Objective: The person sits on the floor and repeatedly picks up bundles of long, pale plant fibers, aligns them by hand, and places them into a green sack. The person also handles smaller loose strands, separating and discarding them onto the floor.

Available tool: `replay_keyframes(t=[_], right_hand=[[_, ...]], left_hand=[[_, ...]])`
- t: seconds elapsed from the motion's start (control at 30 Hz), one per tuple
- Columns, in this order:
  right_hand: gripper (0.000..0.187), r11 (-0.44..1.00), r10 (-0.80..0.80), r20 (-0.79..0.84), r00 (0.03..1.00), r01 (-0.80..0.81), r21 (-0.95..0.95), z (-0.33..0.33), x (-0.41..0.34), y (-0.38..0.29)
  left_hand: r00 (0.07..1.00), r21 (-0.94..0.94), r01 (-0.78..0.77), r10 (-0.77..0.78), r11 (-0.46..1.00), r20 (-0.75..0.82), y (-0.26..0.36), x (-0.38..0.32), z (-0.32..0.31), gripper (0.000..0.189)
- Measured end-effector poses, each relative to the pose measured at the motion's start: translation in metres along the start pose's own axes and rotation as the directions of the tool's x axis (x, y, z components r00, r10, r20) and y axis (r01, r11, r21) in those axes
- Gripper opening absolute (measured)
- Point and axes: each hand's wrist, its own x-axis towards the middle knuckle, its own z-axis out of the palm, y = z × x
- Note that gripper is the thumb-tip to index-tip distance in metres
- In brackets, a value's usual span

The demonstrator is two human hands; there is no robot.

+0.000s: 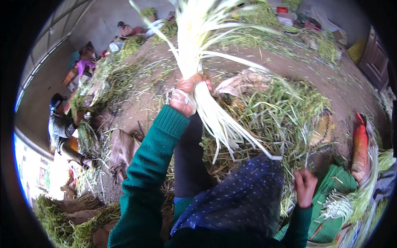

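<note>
My left hand (190, 91), in a thin translucent glove, grips a thick bundle of long pale stalks (189, 46). The stalks fan out beyond the fist, and their white lower ends hang over my lap side. Low on the right, my right hand (305, 187) has its fingers curled beside a green woven sack (333, 178); whether it holds something thin is unclear. A smaller bunch of white-ended stalks (337, 207) lies on that sack. Dark blue dotted cloth (242, 198) covers my lap.
A heap of loose green leaves (279, 114) lies before me. A red and orange wrapped bundle (359, 152) is at the right. Another person (60, 124) sits at the left by more stalks; several people are farther back along the wall. A brown door (373, 60) stands at the upper right.
</note>
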Motion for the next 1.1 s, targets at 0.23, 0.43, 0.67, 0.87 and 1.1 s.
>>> replay_keyframes(t=[0.23, 0.43, 0.67, 0.87, 1.1], right_hand=[[0.045, 0.862, -0.499, 0.107, 0.86, 0.48, 0.165, 0.074, 0.047, -0.088], [0.034, 0.931, -0.33, 0.4, 0.855, 0.224, 0.289, 0.116, 0.028, -0.027], [0.019, 0.959, -0.073, 0.407, 0.91, -0.048, 0.28, 0.053, 0.025, 0.016], [0.026, 0.878, -0.479, 0.237, 0.845, 0.461, 0.13, 0.085, 0.035, -0.072], [0.027, 0.946, -0.307, 0.436, 0.846, 0.319, 0.047, 0.099, 0.035, -0.003]], left_hand=[[0.975, -0.204, 0.213, -0.196, 0.955, 0.102, -0.061, -0.021, -0.012, 0.015], [0.95, -0.349, 0.291, -0.226, 0.891, 0.213, -0.09, -0.039, -0.03, 0.018], [0.9, -0.494, 0.238, 0.002, 0.837, 0.436, -0.109, -0.044, -0.059, 0.024], [0.861, -0.461, 0.206, 0.064, 0.863, 0.504, -0.104, -0.041, -0.056, 0.023], [0.922, -0.408, 0.176, -0.004, 0.896, 0.388, -0.102, -0.039, -0.048, 0.026]])
